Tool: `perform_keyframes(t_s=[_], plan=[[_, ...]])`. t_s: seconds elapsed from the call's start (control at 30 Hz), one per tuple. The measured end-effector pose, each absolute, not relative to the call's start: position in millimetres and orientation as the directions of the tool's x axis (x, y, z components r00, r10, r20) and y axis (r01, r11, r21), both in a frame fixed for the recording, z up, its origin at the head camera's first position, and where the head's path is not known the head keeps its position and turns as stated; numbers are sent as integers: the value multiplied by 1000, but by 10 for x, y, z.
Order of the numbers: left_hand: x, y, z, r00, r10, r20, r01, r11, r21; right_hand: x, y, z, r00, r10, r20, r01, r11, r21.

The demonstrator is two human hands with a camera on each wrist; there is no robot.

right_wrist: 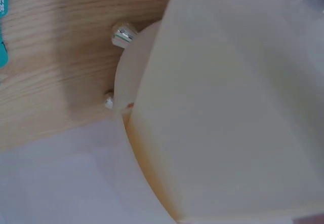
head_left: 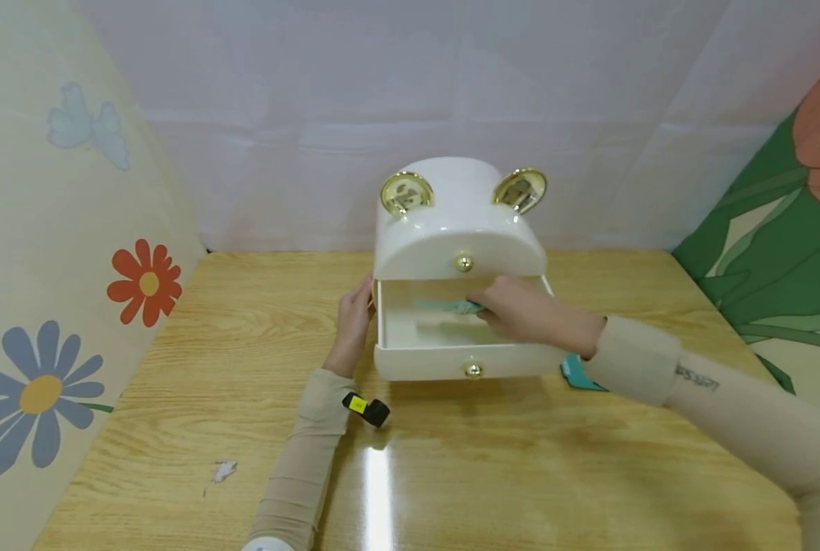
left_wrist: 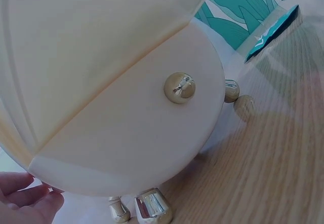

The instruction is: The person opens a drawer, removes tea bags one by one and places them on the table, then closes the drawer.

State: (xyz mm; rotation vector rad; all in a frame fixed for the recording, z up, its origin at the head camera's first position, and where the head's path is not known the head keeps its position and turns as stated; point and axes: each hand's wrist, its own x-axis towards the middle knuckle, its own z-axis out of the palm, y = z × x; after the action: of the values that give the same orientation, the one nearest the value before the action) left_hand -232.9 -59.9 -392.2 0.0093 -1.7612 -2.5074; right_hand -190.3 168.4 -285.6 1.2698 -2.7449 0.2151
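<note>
Seemingly to steady it, the left hand [head_left: 351, 325] rests relaxed fingers against the bear-eared cabinet [head_left: 454, 187]. The right hand [head_left: 523, 312] pinches a blurred pale-green object [head_left: 459, 307] over the drawer [head_left: 423, 364], pulled out apparently for access.

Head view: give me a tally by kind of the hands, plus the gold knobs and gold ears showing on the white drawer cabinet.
Hands: 2
Gold knobs: 2
Gold ears: 2
Total: 6
</note>
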Motion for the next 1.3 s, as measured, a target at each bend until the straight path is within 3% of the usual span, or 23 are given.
perform_keyframes(t_s=[0.17, 0.43, 0.63, 0.87, 1.3], plan=[[-2321, -598, -3911, -997, -72, 34, 57, -348, 936, -1852, 1708, -2780, -649, -743, 167, -759, 646, -77], [-2322, -593, -3916, -998, -61, 31, 51, -355, 934, -1744, 1780, -2701, -578, -760, 297, -809, 582, -85], [-2319, -595, -3913, -997, -67, 35, 55, -334, 941, -1694, 1822, -2608, -570, -750, 335, -816, 562, -131], [-2312, -598, -3911, -998, -61, 29, 48, -331, 942, -1690, 1926, -2577, -532, -731, 428, -830, 550, -93], [-2292, -603, -3906, -998, -54, 30, 46, -322, 946, -1578, 2104, -2507, -540, -698, 469, -811, 582, -67]])
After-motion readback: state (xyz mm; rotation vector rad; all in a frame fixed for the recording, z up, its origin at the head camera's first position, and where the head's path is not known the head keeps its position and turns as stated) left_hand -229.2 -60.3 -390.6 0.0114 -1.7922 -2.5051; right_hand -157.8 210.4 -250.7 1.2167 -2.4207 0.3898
